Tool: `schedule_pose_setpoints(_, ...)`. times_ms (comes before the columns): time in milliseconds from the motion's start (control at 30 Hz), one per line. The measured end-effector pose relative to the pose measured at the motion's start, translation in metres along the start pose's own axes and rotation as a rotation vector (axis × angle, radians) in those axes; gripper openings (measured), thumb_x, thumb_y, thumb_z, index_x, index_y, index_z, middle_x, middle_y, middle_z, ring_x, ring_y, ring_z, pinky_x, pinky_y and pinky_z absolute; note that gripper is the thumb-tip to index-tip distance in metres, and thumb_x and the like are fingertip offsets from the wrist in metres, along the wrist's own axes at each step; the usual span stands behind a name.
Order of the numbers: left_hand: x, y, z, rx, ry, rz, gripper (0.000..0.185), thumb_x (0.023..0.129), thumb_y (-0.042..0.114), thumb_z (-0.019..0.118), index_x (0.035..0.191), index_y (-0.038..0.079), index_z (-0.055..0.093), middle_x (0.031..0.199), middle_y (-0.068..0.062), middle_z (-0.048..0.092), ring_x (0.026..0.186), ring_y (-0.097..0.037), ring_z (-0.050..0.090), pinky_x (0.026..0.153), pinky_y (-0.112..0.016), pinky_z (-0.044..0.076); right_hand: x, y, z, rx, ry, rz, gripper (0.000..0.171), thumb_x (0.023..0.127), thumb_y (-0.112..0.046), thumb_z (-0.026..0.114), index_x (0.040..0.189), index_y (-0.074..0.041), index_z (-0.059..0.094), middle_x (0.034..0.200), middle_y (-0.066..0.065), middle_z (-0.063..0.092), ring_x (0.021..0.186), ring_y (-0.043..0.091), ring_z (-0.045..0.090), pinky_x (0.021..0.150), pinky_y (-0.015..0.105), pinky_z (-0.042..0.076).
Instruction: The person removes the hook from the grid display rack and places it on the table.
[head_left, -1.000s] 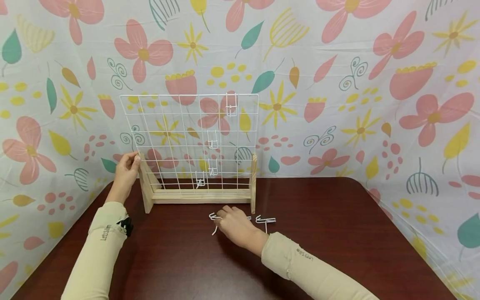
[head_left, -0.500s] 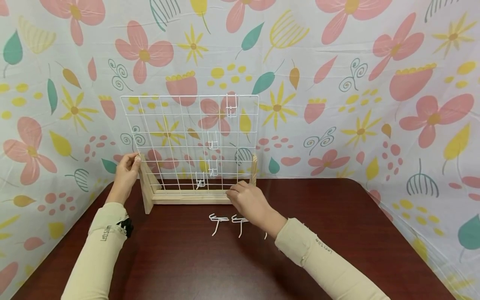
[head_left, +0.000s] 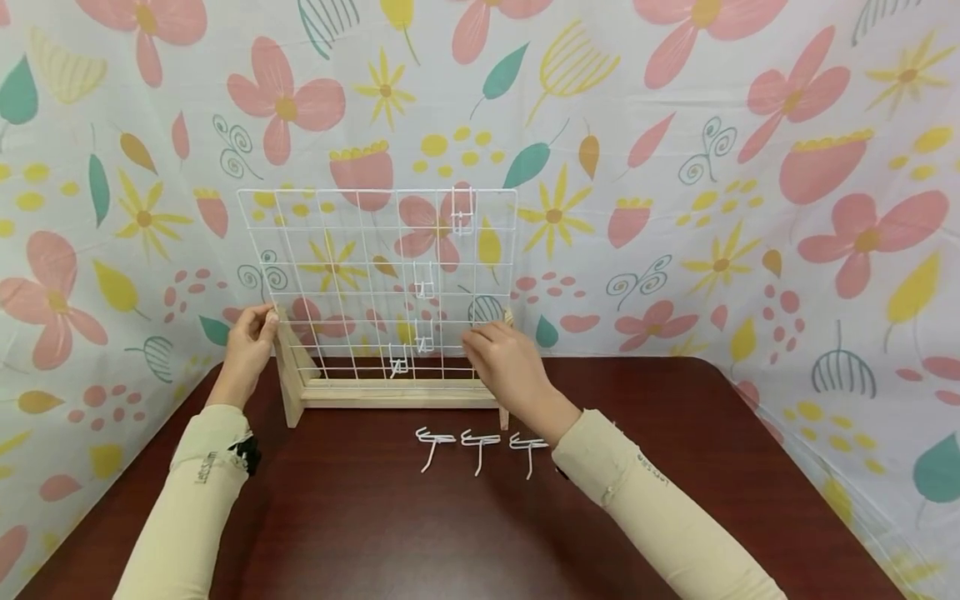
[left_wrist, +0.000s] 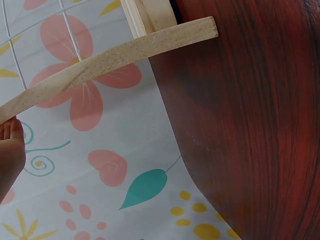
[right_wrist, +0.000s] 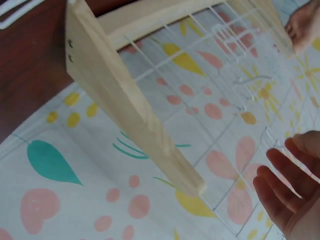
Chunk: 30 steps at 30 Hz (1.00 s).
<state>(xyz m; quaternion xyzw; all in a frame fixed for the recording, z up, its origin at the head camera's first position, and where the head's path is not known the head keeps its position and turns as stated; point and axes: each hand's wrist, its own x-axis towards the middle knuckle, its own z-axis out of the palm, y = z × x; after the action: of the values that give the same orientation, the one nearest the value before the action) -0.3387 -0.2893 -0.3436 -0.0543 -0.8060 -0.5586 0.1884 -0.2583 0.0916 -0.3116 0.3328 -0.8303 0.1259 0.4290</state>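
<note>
— Where is the wire grid (head_left: 373, 264) placed?
— It is held up by a wooden stand (head_left: 397, 398) near the far edge of the table (head_left: 375, 517), toward the far left corner. The grid's lower edge is set along the stand's crossbar.

— What is being done by the left hand (head_left: 251, 337)?
— The top of the left post (head_left: 288, 375) is pinched between thumb and fingers. In the left wrist view, the fingers are seen against the post's edge.

— And the right hand (head_left: 506, 358)?
— It is held up in front of the grid's right part, near the right post (head_left: 504, 417), with the fingers bent. Whether anything is grasped there cannot be told, nor can it be told whether the wires are touched.

— Is anything hung on the grid?
— Four white hung hooks (head_left: 424, 287) are carried by it: one at the top edge toward the right, two one above the other below that, and one lowest, a little to their left.

— What is laid on the table?
— Three loose hooks (head_left: 480, 440) are set in a row, roughly parallel to the far edge, on the near side of the stand and toward its right end. They are kept just apart.

— What else is seen?
— Both arms are covered by pale sleeves (head_left: 660, 517). Behind the far edge, a cloth (head_left: 675, 167) printed with flowers and leaves is hung.
</note>
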Motion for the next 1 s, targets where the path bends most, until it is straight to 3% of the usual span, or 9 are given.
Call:
schedule_pose_setpoints(233,0.004,0.003,0.001,-0.022,0.002,0.006,0.047,0.105,0.024,0.038,0.141,-0.005,0.036,0.14,-0.022,0.041,0.113,-0.003,0.042,0.086,-0.008,0.037,0.019,0.002,-0.011,0.017,0.088,0.077,0.013,0.09,-0.008,0.068,0.101,-0.003,0.074,0.098,0.01,0.071,0.089,0.025,0.064,0.071,0.036,0.056)
schedule_pose_setpoints(533,-0.002,0.001,0.0,-0.018,0.006,0.02,0.046,0.105,0.023,0.038,0.14,-0.007,0.037,0.137,-0.024,0.042,0.102,0.004,0.041,0.082,-0.008,0.036,0.016,0.002,-0.012,0.023,0.092,0.101,0.014,0.089,-0.007,0.069,0.101,-0.002,0.074,0.1,0.011,0.07,0.092,0.027,0.064,0.074,0.038,0.055)
schedule_pose_setpoints(733,-0.001,0.0,-0.001,-0.014,-0.002,0.002,0.046,0.105,0.022,0.037,0.141,-0.007,0.035,0.139,-0.024,0.04,0.106,0.0,0.042,0.082,-0.008,0.037,0.025,0.005,-0.014,0.016,0.171,0.126,0.016,0.089,-0.006,0.068,0.103,0.0,0.072,0.1,0.012,0.07,0.09,0.027,0.063,0.072,0.036,0.055)
schedule_pose_setpoints(933,-0.001,0.0,-0.001,-0.01,0.011,0.004,0.046,0.105,0.022,0.038,0.141,-0.006,0.036,0.138,-0.023,0.042,0.101,0.003,0.041,0.081,-0.008,0.036,0.044,0.007,-0.019,0.06,0.235,0.17,0.023,0.091,-0.007,0.066,0.113,0.001,0.068,0.11,0.015,0.067,0.102,0.031,0.061,0.083,0.041,0.053)
schedule_pose_setpoints(1000,-0.001,0.001,0.0,-0.011,0.017,0.01,0.046,0.105,0.023,0.038,0.14,-0.007,0.037,0.136,-0.023,0.043,0.099,0.004,0.041,0.081,-0.008,0.036,0.049,0.007,-0.021,0.071,0.239,0.19,0.025,0.093,-0.009,0.065,0.116,0.001,0.067,0.114,0.015,0.066,0.105,0.031,0.059,0.081,0.041,0.053)
